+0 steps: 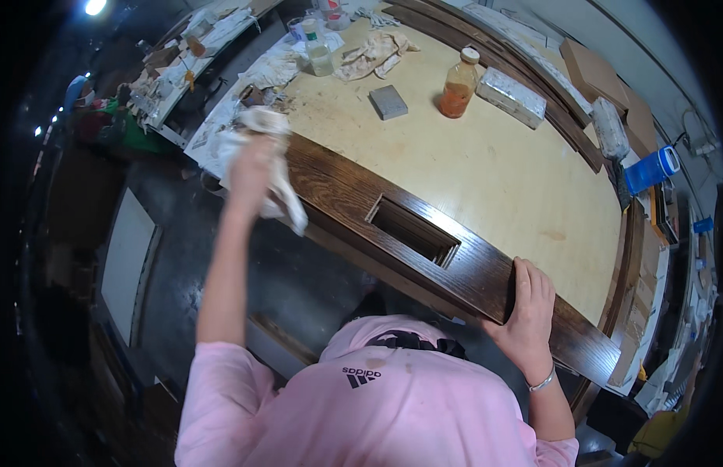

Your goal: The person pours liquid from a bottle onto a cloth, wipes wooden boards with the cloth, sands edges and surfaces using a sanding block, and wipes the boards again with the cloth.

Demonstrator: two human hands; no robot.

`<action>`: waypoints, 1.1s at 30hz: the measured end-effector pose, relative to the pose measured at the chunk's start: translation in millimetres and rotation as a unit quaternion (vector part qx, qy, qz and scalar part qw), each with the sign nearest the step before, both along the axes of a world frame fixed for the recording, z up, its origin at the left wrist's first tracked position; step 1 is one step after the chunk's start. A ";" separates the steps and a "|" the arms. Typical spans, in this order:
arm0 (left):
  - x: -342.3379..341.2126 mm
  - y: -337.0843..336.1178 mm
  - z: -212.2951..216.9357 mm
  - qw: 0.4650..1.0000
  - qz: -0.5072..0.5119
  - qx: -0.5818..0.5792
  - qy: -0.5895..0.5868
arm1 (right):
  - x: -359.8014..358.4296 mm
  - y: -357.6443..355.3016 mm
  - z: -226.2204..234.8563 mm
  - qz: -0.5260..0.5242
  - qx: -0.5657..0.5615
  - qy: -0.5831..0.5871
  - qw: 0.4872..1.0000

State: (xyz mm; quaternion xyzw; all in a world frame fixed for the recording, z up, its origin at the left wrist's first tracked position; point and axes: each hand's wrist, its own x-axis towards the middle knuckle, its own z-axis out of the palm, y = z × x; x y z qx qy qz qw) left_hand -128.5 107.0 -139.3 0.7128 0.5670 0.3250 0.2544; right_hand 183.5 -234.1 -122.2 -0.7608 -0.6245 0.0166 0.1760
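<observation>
A long, dark brown wooden board with visible grain lies diagonally along the table's near edge. Cut through it is a rectangular slot with stepped inner edges. My left hand is closed round a crumpled white cloth at the board's far left end, slightly blurred; part of the cloth hangs over the near edge. Toward the board's right end, my right hand grips its edge, fingers over the top and thumb at the near side.
On the pale tabletop stand a bottle of orange-brown liquid and a clear bottle. A grey block, a wrapped brick-shaped package and a stained rag lie there too. Dark wooden strips line the far side; a blue container is at right.
</observation>
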 end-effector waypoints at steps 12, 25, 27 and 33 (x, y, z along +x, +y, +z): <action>-61.5 35.5 17.0 0.992 0.014 0.121 -0.044 | -4.3 2.0 6.4 -0.001 0.010 0.022 1.000; 119.5 -156.9 39.0 0.891 -0.449 -0.056 0.025 | 8.3 -20.5 -2.1 -0.025 0.042 0.038 0.998; 107.1 -122.0 49.8 0.952 -0.235 -0.061 -0.187 | 14.5 -39.8 8.3 -0.043 0.040 0.068 0.996; 228.9 -240.7 85.8 0.822 -0.552 -0.072 -0.119 | 118.8 -204.0 13.7 -0.349 0.121 0.052 0.928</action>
